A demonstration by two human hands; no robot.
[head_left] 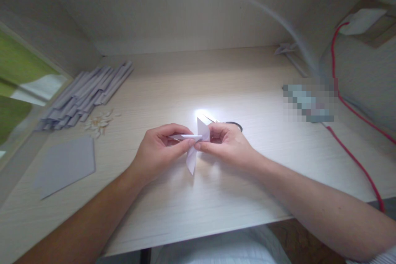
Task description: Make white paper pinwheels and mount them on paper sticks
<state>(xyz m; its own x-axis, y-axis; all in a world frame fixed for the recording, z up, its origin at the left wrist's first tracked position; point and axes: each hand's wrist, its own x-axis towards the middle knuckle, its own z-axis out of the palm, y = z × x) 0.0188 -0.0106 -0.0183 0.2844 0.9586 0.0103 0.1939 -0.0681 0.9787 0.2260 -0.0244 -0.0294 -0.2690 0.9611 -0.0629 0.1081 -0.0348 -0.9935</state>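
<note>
Folded white paper [203, 129] is pinched between two bare hands in the head view, right around the middle of the desk [170, 90], near its front edge. It's got a few pointed flaps: one sticking up by the right fingers, one hanging down between the hands, one running into the left grip. Left hand [159, 144] has thumb and fingers closed on it from one side, right hand [233, 142] does the same from the other, thumb tips almost meeting. Can't tell if the lower tip touches the desk.

Just behind the right hand there's a pair of scissors [217, 121], partly hidden, dark handle poking out. Off to the left: a pile of rolled paper tubes [86, 95], some small pale scraps [98, 123] beside it, and flat pale paper [69, 165] nearer the front. Over on the right, a pixelated object [306, 101] (no clue what), a red cord [355, 154], and another folded paper shape [284, 48] way at the back.
</note>
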